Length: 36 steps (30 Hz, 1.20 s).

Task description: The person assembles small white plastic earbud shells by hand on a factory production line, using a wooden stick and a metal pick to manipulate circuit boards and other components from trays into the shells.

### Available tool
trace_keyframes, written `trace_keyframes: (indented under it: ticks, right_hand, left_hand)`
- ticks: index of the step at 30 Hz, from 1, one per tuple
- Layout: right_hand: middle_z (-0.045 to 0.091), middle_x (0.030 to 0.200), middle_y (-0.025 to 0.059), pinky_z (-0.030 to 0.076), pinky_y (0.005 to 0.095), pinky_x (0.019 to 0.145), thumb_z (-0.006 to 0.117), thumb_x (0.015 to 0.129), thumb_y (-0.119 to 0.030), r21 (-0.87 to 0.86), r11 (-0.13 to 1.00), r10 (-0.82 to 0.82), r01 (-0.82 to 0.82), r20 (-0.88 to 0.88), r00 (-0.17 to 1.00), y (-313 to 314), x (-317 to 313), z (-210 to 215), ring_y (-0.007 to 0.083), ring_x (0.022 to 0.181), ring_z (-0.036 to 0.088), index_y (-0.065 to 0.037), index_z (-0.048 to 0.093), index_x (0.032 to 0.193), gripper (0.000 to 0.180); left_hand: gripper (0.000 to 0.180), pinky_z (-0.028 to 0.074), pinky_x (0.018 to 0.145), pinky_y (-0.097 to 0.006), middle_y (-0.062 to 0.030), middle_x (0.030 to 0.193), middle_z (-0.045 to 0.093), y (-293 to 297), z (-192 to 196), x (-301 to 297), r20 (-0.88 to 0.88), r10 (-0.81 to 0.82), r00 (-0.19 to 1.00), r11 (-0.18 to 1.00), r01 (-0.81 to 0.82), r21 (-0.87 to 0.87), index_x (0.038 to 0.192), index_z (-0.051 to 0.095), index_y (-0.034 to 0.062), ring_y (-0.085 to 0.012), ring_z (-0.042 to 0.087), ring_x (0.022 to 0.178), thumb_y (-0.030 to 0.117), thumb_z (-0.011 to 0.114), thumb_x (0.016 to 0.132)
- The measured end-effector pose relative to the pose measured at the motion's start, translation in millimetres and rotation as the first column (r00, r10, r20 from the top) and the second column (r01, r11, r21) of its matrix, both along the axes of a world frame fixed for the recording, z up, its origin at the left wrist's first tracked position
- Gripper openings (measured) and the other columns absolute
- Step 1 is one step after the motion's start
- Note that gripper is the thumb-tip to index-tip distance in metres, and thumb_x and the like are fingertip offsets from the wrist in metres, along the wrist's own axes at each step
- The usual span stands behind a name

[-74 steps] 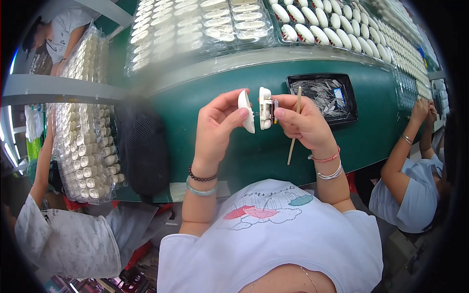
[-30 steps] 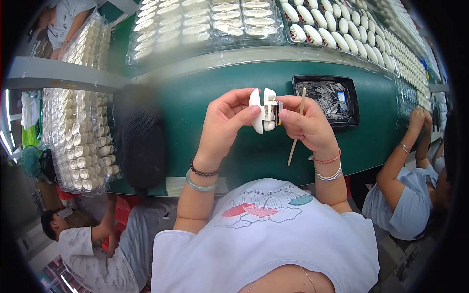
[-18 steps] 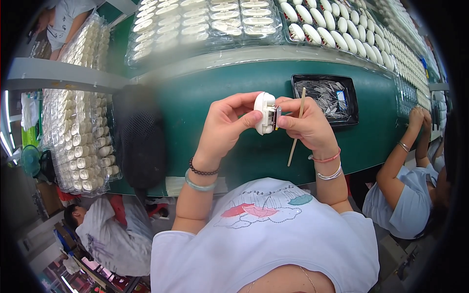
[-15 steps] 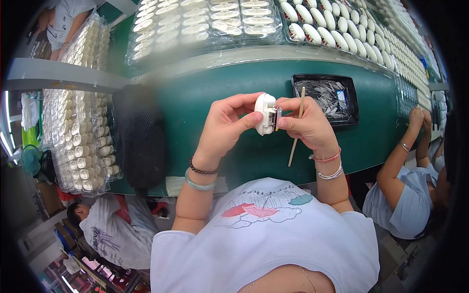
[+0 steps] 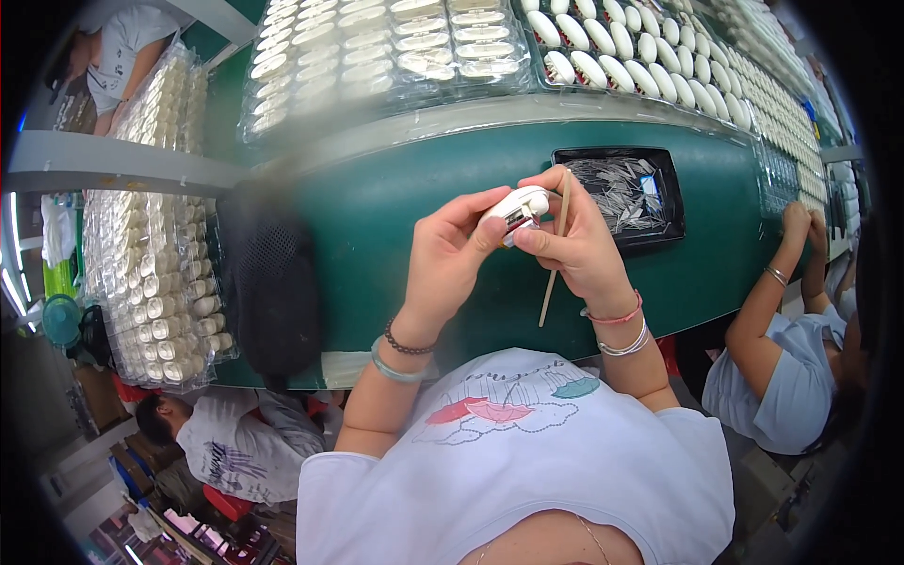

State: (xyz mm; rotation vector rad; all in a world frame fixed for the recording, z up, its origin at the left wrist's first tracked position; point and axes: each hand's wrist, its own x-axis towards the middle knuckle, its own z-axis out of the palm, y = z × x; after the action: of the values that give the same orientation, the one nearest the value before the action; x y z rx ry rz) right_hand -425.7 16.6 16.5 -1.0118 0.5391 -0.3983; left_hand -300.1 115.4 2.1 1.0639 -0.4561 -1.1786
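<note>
Between both hands, above the green table, is a white oval plastic device [image 5: 516, 209], tilted, with some of its inner parts showing on the side toward me. My left hand [image 5: 455, 247] grips its left end between thumb and fingers. My right hand [image 5: 579, 243] pinches the right end, thumb at the lower edge. A thin wooden stick [image 5: 556, 254] is also tucked in my right hand, slanting down past the palm. Fingers hide part of the device. Just behind my right hand lies a black tray [image 5: 680, 212] of small clear strips with a blue-and-white piece.
Clear trays of white oval shells [image 5: 424, 47] and closed white devices [image 5: 650, 66] line the far side. More stacked trays [image 5: 155, 282] stand at left beside a black mesh-covered object [image 5: 273, 292]. A grey bar [image 5: 113, 160] crosses there. A co-worker's hands [image 5: 802, 224] are at right.
The device has turned from upright to a slanted, more level pose. My right hand has shifted slightly left, and the stick has moved with it.
</note>
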Motion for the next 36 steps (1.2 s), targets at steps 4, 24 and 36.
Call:
trace_keyframes:
  ticks: [4,24,36]
  right_hand:
    - [0.056,0.091,0.005,0.031,0.0145,0.042,0.074,0.072,-0.006,-0.025,0.994,-0.104,0.104,0.02,0.994,3,-2,1,0.0021,0.064,0.052,-0.005,0.044,0.101,0.042]
    - [0.059,0.077,0.0137,0.047,0.0388,0.065,0.067,0.073,-0.014,-0.753,0.298,-0.505,-0.587,-0.646,0.573,-74,-65,-18,0.0299,0.071,0.059,-0.002,0.064,0.077,0.013]
    - [0.059,0.074,0.0156,0.047,0.0394,0.065,0.062,0.075,-0.009,-0.874,0.223,-0.489,-0.431,-0.483,0.727,-80,-57,-29,0.0307,0.07,0.06,0.001,0.061,0.074,0.01]
  left_hand:
    - [0.055,0.048,0.081,-0.026,-0.0092,0.107,0.053,0,-6,-2,0.202,-0.022,0.979,0.979,0.062,-0.194,0.118,0.052,-0.0053,-0.0149,0.054,0.1,0.002,0.076,0.069]
    - [0.043,0.046,0.075,-0.025,-0.0098,0.102,0.06,0,-11,11,0.036,-0.044,0.998,0.972,0.051,-0.229,0.117,0.051,-0.0074,-0.0132,0.058,0.085,0.011,0.065,0.08]
    - [0.043,0.044,0.082,-0.024,-0.0073,0.103,0.057,0,-7,3,0.189,-0.043,0.981,0.979,0.079,-0.19,0.116,0.05,-0.0069,-0.012,0.055,0.092,0.002,0.067,0.077]
